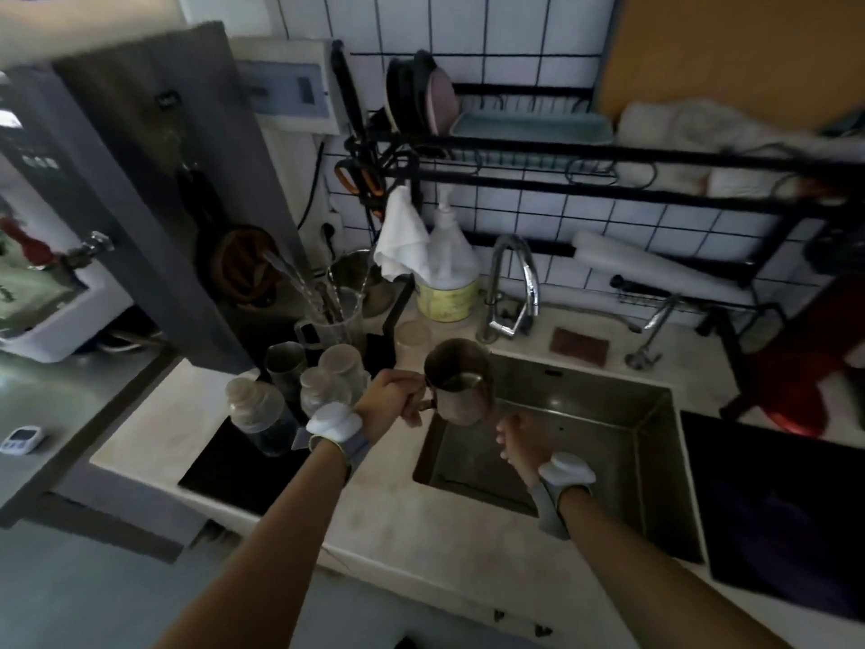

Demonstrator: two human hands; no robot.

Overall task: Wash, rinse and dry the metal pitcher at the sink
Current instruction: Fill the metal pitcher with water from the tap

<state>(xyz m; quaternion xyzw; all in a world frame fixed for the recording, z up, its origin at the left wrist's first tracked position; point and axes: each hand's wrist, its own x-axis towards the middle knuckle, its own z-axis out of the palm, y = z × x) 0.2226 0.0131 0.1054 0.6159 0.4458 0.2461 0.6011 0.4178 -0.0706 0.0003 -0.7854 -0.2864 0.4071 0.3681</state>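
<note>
Metal pitcher [461, 384] held over sink [608, 437] by left hand [393, 393].

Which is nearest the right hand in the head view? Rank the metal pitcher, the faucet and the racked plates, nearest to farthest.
1. metal pitcher: just above the right hand, over the left side of the sink.
2. faucet: behind the sink, on the counter.
3. racked plates: high up, farthest back.
</note>
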